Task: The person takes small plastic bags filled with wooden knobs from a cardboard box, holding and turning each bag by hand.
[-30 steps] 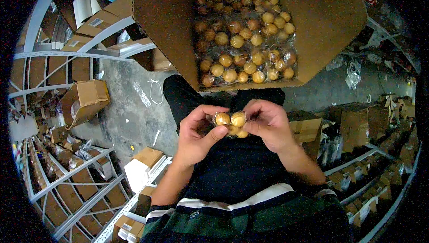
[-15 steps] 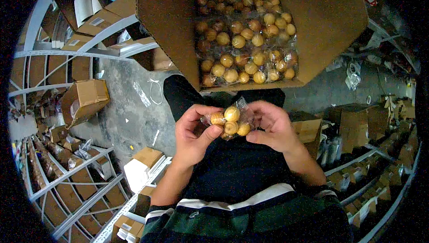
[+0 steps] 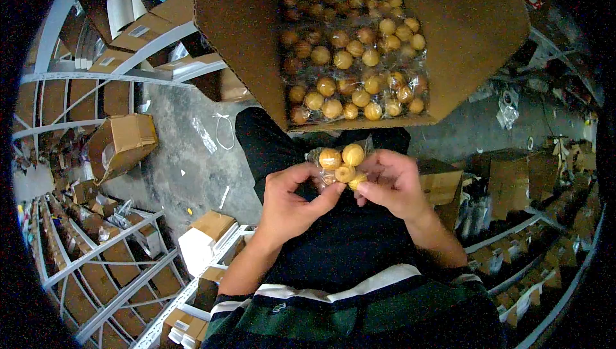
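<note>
A clear plastic packet of several round wooden balls (image 3: 344,172) is held between both hands above my lap. My left hand (image 3: 296,198) pinches its lower left side, the thumb pressed near the lowest balls. On the right side, my right hand (image 3: 388,185) grips the packet with thumb and fingers around a ball. Just beyond the hands, an open cardboard box (image 3: 468,34) holds many similar balls in clear wrapping (image 3: 357,97), lying in rows.
Metal shelving (image 3: 109,263) with cartons lines the left, and more shelves stand at the right. An open carton (image 3: 131,140) and plastic scraps (image 3: 204,135) lie on the concrete floor at the left. Brown cartons (image 3: 439,185) stand right of my legs.
The packet has been turned in my hands, and its balls now face differently. My left thumb has moved right along its lower edge; my right fingers have closed in on its side.
</note>
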A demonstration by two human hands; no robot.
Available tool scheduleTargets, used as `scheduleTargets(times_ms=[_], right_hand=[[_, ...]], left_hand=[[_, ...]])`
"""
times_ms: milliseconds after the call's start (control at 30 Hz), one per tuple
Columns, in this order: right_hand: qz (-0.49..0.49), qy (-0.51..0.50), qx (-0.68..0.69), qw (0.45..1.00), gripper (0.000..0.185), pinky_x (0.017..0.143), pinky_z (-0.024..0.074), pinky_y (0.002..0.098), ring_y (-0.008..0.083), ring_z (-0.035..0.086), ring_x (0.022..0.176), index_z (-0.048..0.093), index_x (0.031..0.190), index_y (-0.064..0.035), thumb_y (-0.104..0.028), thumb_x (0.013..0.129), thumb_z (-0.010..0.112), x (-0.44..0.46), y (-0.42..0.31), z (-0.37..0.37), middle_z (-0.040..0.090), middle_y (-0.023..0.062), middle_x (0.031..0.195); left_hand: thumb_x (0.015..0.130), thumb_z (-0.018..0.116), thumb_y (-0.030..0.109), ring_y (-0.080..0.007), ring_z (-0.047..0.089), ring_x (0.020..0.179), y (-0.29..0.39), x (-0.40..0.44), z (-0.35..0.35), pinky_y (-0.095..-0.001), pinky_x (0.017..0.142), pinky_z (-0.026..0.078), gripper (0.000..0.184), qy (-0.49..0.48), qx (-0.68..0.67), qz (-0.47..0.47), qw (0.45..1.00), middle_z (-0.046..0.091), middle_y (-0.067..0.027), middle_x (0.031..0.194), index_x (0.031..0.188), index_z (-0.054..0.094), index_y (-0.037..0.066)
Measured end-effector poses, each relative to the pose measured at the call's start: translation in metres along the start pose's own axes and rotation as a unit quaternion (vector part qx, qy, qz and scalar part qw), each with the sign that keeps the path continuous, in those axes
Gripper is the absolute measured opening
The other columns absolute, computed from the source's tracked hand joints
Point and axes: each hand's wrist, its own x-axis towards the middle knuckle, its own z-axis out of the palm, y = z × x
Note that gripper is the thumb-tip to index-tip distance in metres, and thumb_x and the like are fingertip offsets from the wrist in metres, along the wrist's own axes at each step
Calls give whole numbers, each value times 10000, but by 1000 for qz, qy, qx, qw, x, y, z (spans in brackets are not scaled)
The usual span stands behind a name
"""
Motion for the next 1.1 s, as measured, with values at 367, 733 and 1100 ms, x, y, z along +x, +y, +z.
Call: scheduleTargets(times_ms=[367, 733, 1100], right_hand=[[-96, 87, -57, 990, 212, 658, 451, 206, 50, 547, 708, 641, 886, -32, -133, 726, 737, 6, 8, 7, 631, -11, 806], [-20, 29, 208, 978, 276, 586, 485, 231, 95, 582, 696, 587, 909, -60, -33, 678, 736, 15, 13, 3, 604, 1, 785], [-59, 16, 59, 996, 313, 677, 489, 243, 103, 585, 782, 581, 967, -25, -72, 701, 739, 8, 7, 5, 613, 14, 883]], left_hand=[[677, 768, 132, -106, 600, 623, 4, -6, -8, -239, 584, 468, 187, -63, 17, -78, 995, 647, -56, 690, 698, 619, 21], [784, 665, 65, -88, 564, 600, -3, -6, -9, -235, 559, 455, 137, -82, -192, -116, 971, 602, -29, 642, 709, 562, 15], [766, 697, 117, -125, 534, 912, -3, -1, -5, -257, 835, 411, 324, -64, -242, -43, 967, 581, -39, 957, 1031, 551, -1]])
